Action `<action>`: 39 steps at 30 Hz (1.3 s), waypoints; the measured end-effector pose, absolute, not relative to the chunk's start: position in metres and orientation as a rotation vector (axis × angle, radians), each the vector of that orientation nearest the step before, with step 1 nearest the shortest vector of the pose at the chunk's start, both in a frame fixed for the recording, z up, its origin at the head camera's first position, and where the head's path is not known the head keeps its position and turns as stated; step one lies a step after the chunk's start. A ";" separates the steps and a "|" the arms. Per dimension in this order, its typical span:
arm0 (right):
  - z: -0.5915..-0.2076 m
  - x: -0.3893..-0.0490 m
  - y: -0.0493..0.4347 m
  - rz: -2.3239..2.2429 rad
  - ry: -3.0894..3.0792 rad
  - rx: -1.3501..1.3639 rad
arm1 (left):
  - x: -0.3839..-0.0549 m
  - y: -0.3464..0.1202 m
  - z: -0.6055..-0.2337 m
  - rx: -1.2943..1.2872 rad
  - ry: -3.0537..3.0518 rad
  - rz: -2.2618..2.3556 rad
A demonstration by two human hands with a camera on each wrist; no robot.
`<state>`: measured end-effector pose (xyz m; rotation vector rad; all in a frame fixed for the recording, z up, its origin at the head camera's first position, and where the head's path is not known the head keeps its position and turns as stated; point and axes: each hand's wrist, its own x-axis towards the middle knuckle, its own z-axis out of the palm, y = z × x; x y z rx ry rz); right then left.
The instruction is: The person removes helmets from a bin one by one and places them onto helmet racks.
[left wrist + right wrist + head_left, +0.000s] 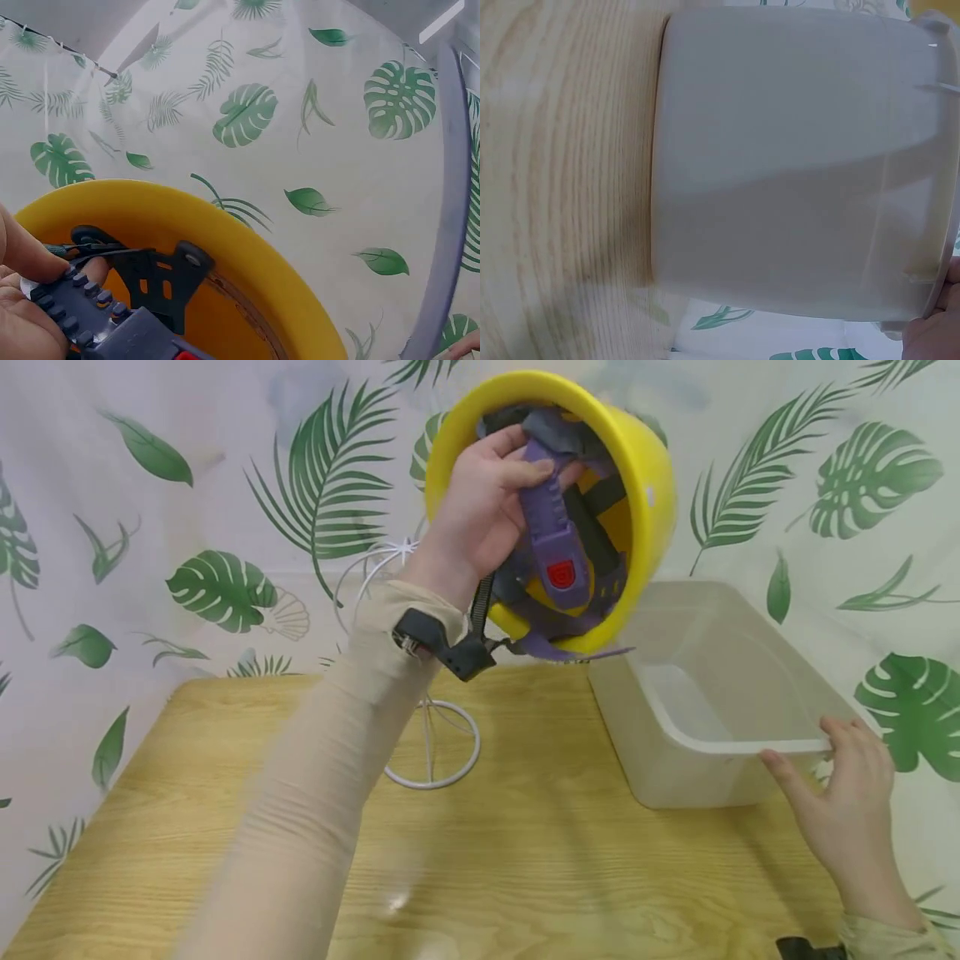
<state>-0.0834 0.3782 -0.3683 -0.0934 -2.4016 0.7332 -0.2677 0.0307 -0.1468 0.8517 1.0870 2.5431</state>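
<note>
My left hand (487, 506) holds a yellow hard hat (654, 485) up in the air above the table, its hollow inside facing me. Thumb and fingers pinch the purple adjuster strap (546, 514) of the inner headband, which carries a red button (561, 574). In the left wrist view, the strap's notches and the dark harness (161, 277) show inside the yellow shell (255, 247). At the near right corner of a pale plastic bin (705, 777), my right hand (855, 810) grips the rim, thumb outside. The bin's side wall (802, 150) fills much of the right wrist view.
A white wire stand (471, 752) with a round base is on the wooden table (487, 877), partly hidden behind my left forearm. The bin stands upright at the table's right side. A leaf-patterned curtain (225, 510) hangs along the back and sides.
</note>
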 end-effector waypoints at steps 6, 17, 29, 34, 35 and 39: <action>-0.372 -0.084 0.380 0.741 -2.385 -0.068 | -0.268 0.048 -0.164 0.707 1.042 2.512; -0.371 -0.086 0.378 0.716 -2.362 -0.033 | -0.246 0.060 -0.203 0.685 1.107 2.315; -0.372 -0.085 0.378 0.709 -2.368 -0.040 | -0.233 0.071 -0.198 0.556 1.420 2.313; -0.371 -0.086 0.377 0.702 -2.371 -0.049 | -0.227 0.064 -0.179 0.592 1.726 2.078; -0.370 -0.086 0.378 0.702 -2.372 -0.051 | -0.226 0.062 -0.175 0.607 1.752 2.040; -0.370 -0.085 0.378 0.699 -2.366 -0.048 | -0.226 0.050 -0.167 0.647 1.772 1.932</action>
